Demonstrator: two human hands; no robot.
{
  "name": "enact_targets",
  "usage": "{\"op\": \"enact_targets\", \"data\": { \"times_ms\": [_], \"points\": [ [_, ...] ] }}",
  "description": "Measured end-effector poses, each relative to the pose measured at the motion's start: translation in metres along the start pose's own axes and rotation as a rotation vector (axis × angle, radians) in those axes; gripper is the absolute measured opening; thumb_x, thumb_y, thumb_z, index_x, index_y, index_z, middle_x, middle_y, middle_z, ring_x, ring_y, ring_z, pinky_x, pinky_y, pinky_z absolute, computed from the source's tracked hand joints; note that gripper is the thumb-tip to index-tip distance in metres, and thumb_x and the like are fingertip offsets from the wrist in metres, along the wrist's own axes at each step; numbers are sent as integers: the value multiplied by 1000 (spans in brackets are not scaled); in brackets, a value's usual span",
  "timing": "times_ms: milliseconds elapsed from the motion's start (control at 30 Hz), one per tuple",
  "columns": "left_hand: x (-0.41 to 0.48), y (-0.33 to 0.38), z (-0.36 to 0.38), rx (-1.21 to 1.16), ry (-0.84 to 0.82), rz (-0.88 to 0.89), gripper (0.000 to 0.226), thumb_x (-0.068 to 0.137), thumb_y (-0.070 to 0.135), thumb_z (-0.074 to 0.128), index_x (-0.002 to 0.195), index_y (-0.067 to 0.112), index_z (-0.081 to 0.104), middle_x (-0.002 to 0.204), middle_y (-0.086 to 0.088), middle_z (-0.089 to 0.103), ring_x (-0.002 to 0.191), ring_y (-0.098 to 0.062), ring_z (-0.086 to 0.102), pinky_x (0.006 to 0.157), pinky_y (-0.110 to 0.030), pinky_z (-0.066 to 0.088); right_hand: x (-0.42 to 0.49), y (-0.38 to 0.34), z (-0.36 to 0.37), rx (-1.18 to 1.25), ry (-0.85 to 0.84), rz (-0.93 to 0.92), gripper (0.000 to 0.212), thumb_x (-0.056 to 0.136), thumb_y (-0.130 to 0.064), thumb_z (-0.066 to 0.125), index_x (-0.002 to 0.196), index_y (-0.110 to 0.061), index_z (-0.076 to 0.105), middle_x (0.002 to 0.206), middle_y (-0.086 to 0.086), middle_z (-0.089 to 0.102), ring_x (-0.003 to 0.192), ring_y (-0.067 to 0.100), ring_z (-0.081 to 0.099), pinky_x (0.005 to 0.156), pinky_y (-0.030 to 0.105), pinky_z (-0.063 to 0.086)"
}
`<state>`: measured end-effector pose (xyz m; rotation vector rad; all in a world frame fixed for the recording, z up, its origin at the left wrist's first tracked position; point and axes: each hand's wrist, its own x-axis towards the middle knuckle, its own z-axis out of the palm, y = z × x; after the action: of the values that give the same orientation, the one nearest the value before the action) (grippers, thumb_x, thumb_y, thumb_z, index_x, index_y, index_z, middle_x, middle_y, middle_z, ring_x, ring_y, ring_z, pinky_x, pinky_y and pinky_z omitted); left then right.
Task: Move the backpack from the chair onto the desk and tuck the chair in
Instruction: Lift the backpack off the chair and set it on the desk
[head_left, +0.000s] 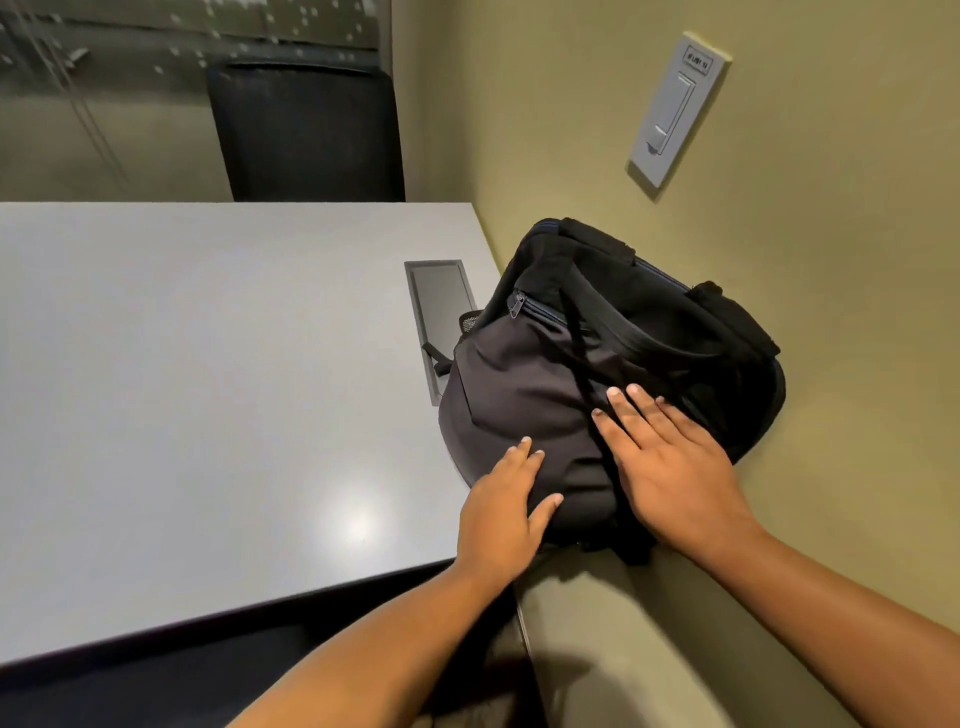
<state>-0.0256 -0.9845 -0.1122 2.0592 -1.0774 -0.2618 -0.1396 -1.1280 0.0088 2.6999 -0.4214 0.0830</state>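
The black backpack (561, 374) lies on the right end of the grey desk (208, 389), pressed against the olive wall. My left hand (506, 512) rests flat on its near lower edge, fingers spread. My right hand (670, 462) lies flat on its top near the straps, fingers spread, gripping nothing. A black chair (306, 130) stands at the far side of the desk, its back showing above the desk edge. The chair on my side is hidden from view.
A grey recessed cable flap (441, 306) sits in the desk just left of the backpack. A grey light switch plate (675, 109) is on the wall at the right. A glass partition (93, 93) runs behind the far chair.
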Motion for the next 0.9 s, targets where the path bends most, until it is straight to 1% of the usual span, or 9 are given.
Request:
{"op": "enact_targets", "data": {
  "times_ms": [133,200,267,400,467,600,667,767,900],
  "points": [
    [13,-10,6,22,-6,-63,34,93,33,60,125,24,60,152,4,42,140,-17,37,106,-37,42,6,9,16,-25,-55,25,47,86,-19,51,131,-7,55,138,16,54,133,32,44,113,41,24],
    [17,-21,8,20,-19,-127,14,95,27,57,104,21,66,149,5,47,140,-18,38,103,-36,43,10,9,22,-41,-60,20,44,86,-19,53,128,-6,58,134,16,58,131,33,47,111,42,29],
    [19,-32,7,21,-32,-167,15,98,22,52,96,17,67,146,6,50,138,-19,41,101,-36,43,12,9,27,-49,-61,5,43,87,-21,52,126,-5,59,132,16,59,131,34,47,111,43,29],
    [17,-49,-4,-4,5,-209,23,99,23,49,114,17,65,146,0,50,131,-23,49,98,-37,45,16,7,31,-39,-64,-35,43,81,-12,48,120,-2,63,128,16,62,129,37,48,108,46,34],
    [15,-57,-8,-8,-35,-181,21,99,24,48,113,19,63,149,5,46,137,-20,43,101,-37,44,18,5,30,-20,-68,-43,43,78,-8,42,113,-1,67,122,17,65,125,39,51,104,49,39],
    [15,-62,-11,25,-128,-134,43,97,32,53,139,27,48,155,8,37,143,-14,31,110,-33,35,32,-4,24,72,-187,21,39,78,-7,39,103,-8,68,113,16,70,115,36,60,101,44,45],
    [18,-61,-12,21,-108,-128,47,96,35,53,142,26,45,155,7,35,144,-14,28,111,-33,33,43,-6,20,216,-269,70,32,83,-12,40,106,-20,60,109,8,69,107,32,60,93,41,49],
    [20,-68,-17,-4,-87,-132,45,97,34,52,141,25,46,156,6,35,145,-15,26,112,-34,33,68,-14,12,368,-265,-5,26,86,-23,39,108,-28,53,102,0,69,96,29,62,72,39,51],
    [12,-70,-16,-41,-93,-123,43,97,21,51,140,26,47,154,6,38,145,-14,25,112,-33,31,73,-33,-1,494,-117,-61,23,89,-33,39,102,-29,58,89,0,71,83,27,65,64,36,50]
  ]
}}
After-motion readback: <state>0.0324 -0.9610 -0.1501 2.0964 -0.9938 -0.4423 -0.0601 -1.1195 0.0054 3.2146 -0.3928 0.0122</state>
